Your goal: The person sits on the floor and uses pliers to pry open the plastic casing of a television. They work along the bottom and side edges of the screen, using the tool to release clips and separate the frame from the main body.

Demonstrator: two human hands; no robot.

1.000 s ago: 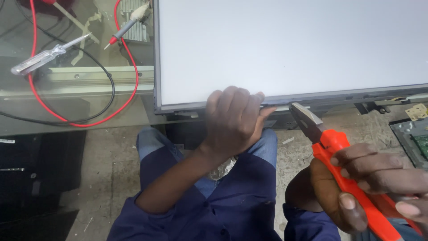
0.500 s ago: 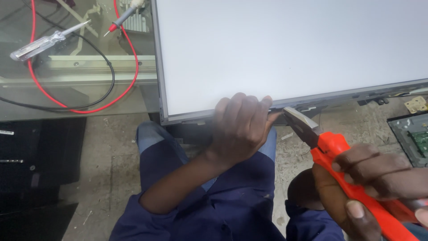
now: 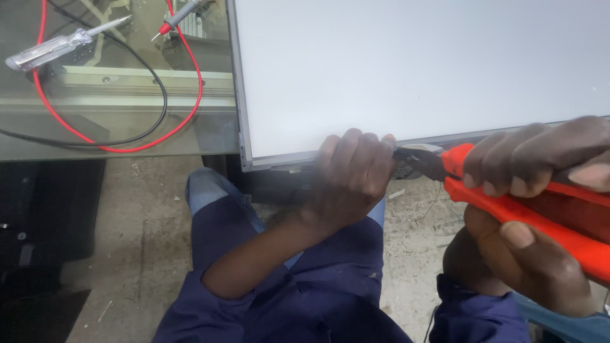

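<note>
- Panel [image 3: 413,63]: large flat white sheet in a thin grey frame, filling the upper centre and upper right of the frame; its lower edge runs slightly upward from centre left to the right border.
- Left hand [image 3: 352,178]: at the centre of the frame, curled closed over the lower edge of the panel, fingers [image 3: 356,143] wrapped onto the white face, forearm leading down to the lower left.
- Pliers [image 3: 508,190]: orange-handled, at the right of the frame; the dark metal nose [image 3: 419,162] lies just beside the left hand's fingertips, against the panel's lower edge. Whether the nose pinches anything cannot be told.
- Right hand [image 3: 534,159]: at the right border, closed around the orange handles of the pliers, thumb [image 3: 521,235] below them.
- Worktop [image 3: 127,108]: glass surface with a metal rail, in the upper left of the frame, beside the panel's left edge.
- Screwdriver [image 3: 57,47]: clear-handled, lying at an angle at the far upper left on the worktop.
- Red lead [image 3: 190,95] and black lead [image 3: 159,108]: looped together across the worktop; a red-tipped probe [image 3: 175,16] rests at the top edge of the frame.
- Floor [image 3: 127,209]: rough concrete, seen at lower left and between the arms, beneath the person's blue clothing [image 3: 305,292].
</note>
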